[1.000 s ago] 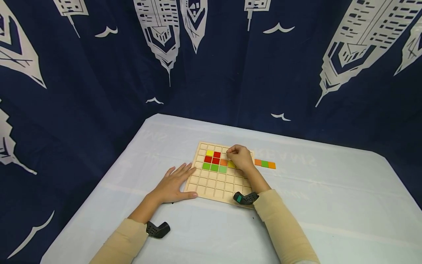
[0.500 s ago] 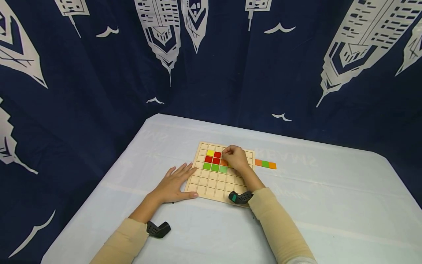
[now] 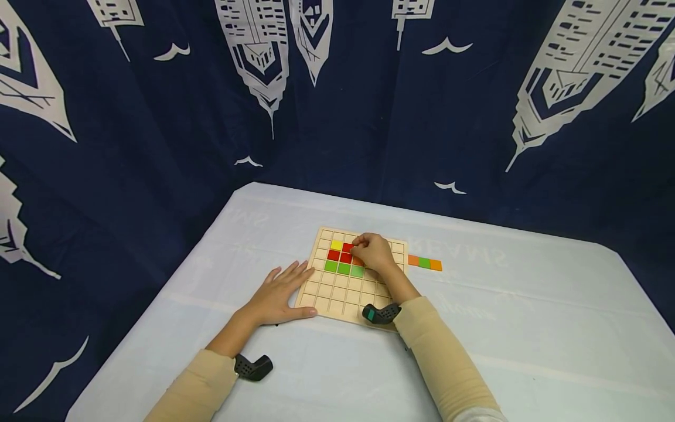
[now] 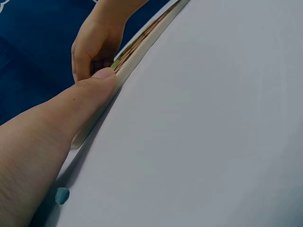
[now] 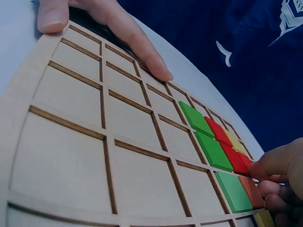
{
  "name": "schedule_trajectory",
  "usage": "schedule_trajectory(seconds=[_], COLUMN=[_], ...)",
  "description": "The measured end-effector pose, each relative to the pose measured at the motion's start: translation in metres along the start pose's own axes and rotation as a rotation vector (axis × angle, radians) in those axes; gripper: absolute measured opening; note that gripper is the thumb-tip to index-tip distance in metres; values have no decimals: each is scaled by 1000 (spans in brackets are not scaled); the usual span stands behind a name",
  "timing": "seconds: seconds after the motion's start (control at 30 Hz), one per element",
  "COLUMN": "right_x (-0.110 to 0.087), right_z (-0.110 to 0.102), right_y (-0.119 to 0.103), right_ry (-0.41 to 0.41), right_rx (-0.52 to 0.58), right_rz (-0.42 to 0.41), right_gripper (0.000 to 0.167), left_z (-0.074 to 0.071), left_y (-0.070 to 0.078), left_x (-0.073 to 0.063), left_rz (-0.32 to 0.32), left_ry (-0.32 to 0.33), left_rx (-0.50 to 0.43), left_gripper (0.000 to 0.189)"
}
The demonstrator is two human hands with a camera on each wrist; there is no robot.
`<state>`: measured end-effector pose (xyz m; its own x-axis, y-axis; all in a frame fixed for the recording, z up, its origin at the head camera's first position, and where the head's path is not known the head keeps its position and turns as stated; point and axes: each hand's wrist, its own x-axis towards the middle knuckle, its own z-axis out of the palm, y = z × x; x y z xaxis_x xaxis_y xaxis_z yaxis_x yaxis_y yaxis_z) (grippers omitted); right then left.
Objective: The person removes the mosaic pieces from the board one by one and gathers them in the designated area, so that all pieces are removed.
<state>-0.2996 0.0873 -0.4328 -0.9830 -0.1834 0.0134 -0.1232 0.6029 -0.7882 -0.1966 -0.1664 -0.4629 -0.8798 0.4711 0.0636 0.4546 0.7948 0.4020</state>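
Observation:
A square wooden grid board [image 3: 337,293] lies on the table with several small coloured tiles set in its cells. My left hand [image 3: 276,298] rests flat at the board's left side, fingers spread, with the thumb [image 4: 97,85] on its near edge. My right hand [image 3: 374,253] reaches over the board, fingers curled and tips together beside the upper red tile [image 3: 347,247]. In the right wrist view, those fingertips meet the board past the red tile [image 5: 235,158] and the orange tile [image 5: 252,191]. The hand hides whether a tile is between them. Green tiles [image 3: 337,266] form the row nearest me.
An orange, green and orange row of loose tiles [image 3: 424,262] lies just right of the board. The table has a white cloth [image 3: 527,328], and a dark blue patterned curtain [image 3: 369,117] hangs behind it. Black wrist cameras [image 3: 253,367] sit on both wrists.
My right hand has shifted left across the board, from the cell right of the upper red tile to that tile's edge. My left hand stays in place.

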Motion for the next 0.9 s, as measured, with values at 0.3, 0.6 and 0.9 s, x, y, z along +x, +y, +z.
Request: schedule_trajectory(seconds=[0.3, 0.6, 0.9], right_x=[2, 0, 1], right_z=[3, 7, 9], right_y=[-4, -2, 0], right_ry=[5, 42, 67], right_rx=[-22, 12, 74], right_rz=[35, 23, 8], right_gripper=[13, 13, 13], left_z=[-1, -1, -2], left_y=[0, -1, 2], left_x=[-1, -1, -1], left_rz=[3, 5, 14], left_ry=[8, 4, 10], left_rx=[-7, -3, -1], left_gripper=[94, 95, 93])
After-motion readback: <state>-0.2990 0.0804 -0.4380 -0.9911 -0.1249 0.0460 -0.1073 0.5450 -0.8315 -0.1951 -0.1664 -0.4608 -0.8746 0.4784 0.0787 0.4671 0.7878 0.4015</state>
